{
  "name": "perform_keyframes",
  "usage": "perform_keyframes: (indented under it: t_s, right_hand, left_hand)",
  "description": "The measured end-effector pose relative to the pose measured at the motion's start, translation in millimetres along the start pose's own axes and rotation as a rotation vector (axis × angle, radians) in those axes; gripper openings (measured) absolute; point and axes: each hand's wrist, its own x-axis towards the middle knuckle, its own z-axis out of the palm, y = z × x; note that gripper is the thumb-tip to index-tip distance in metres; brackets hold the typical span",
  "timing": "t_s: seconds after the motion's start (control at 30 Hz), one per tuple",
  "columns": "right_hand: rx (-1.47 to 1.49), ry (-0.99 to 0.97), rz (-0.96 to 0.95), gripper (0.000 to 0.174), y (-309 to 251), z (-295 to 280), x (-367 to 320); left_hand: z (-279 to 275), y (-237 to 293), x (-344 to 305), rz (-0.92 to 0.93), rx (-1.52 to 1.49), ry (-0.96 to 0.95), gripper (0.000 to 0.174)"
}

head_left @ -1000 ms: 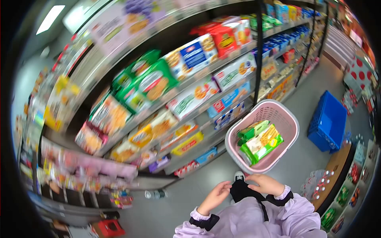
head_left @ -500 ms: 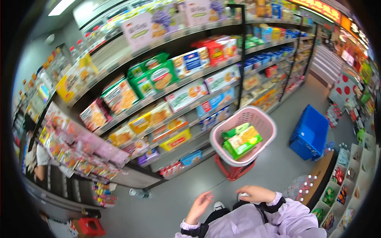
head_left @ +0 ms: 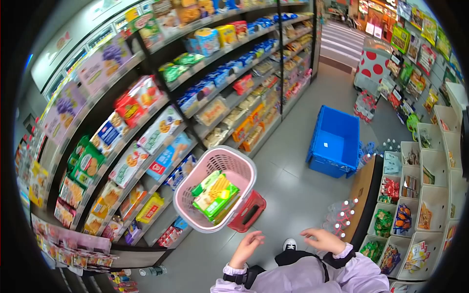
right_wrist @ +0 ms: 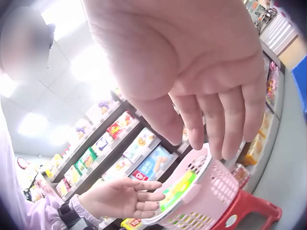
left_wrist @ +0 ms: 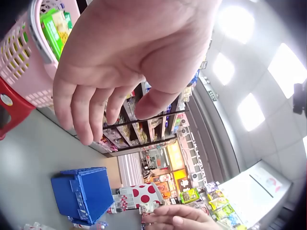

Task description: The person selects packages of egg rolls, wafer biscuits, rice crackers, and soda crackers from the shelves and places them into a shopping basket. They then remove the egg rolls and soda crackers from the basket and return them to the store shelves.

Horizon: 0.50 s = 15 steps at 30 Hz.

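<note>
Both hands hang in front of the body with relaxed fingers and nothing in them. The left hand [head_left: 248, 248] is just below a pink basket [head_left: 182, 195] on a red stool [head_left: 250, 213], apart from both. Farther right is the right hand [head_left: 324, 240], over the floor. Inside the basket lie green packages [head_left: 215, 196]. In the left wrist view the left hand [left_wrist: 129, 57] fills the top, with part of the right hand [left_wrist: 180, 218] at the bottom. The right wrist view has the right hand [right_wrist: 192, 67] large above the basket [right_wrist: 218, 191], and the left hand [right_wrist: 122, 197] palm up.
Shelves of boxed and bagged snacks [head_left: 146, 132] line the left. A blue crate [head_left: 334, 141] stands on the floor ahead, with bottles [head_left: 340, 215] near a wooden edge. White bins of packets [head_left: 425, 210] line the right; a dotted box [head_left: 373, 63] stands farther off.
The head view has turned to the right, so the basket, crate and shelves sit farther left. The red stool shows more beside the basket. Both hands remain empty.
</note>
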Motion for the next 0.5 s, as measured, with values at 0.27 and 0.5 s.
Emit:
perform_keyframes:
  t_s: [0.27,0.5]
  right_hand:
    - [0.108,0.171,0.203,0.027,72.7,-96.0,-3.6]
    - [0.153,0.078,0.168,0.028,63.3,-141.0,87.1]
  left_hand:
    - [61.2,38.9,83.9,-0.088,0.078,-0.05,0.035]
    - [27.4,64.7,148.0,-0.099,0.062,0.084,0.034]
